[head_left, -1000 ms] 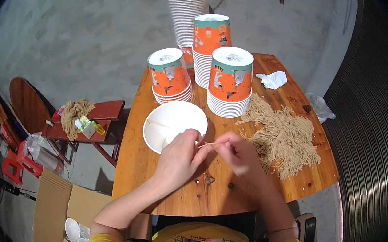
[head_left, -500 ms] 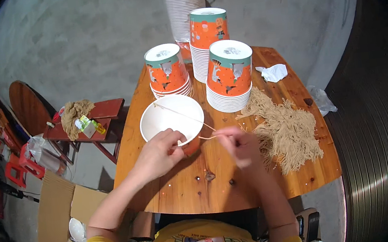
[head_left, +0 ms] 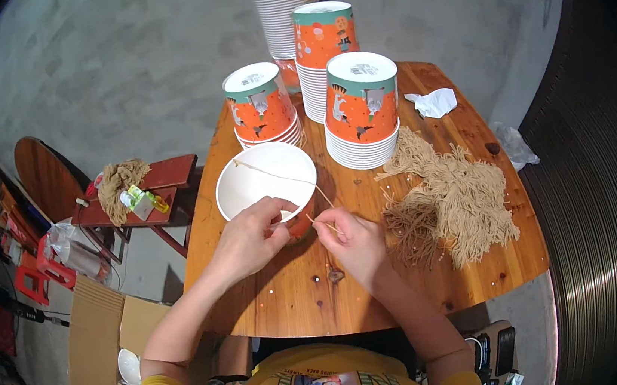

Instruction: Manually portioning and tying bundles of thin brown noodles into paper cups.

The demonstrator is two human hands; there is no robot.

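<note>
A paper bucket (head_left: pixel 248 191), white inside and orange outside, stands mouth up and tilted toward me near the middle of the table. My left hand (head_left: pixel 251 237) grips its near rim, thumb outside, fingertips partly inside. A thin tan string (head_left: pixel 276 175) runs from the bucket's far left rim across its mouth to my right hand (head_left: pixel 355 244), just right of the bucket. Thumb and fingers of that hand pinch the string, and a short end shows at the fingertips. Whether the left fingers also hold some string is hard to see.
Behind the bucket stand upside-down stacks of paper buckets (head_left: pixel 362 112), orange and green with white rims. A heap of tan strings (head_left: pixel 468 206) lies at the right, below a crumpled white tissue (head_left: pixel 434 103). A red bench (head_left: pixel 164 179) and an opened cardboard box (head_left: pixel 96 350) are on the left.
My right hand has moved left and slightly down, bringing its string close to the bucket's near right rim. My left hand stays on the rim. The whole view has shifted slightly.
</note>
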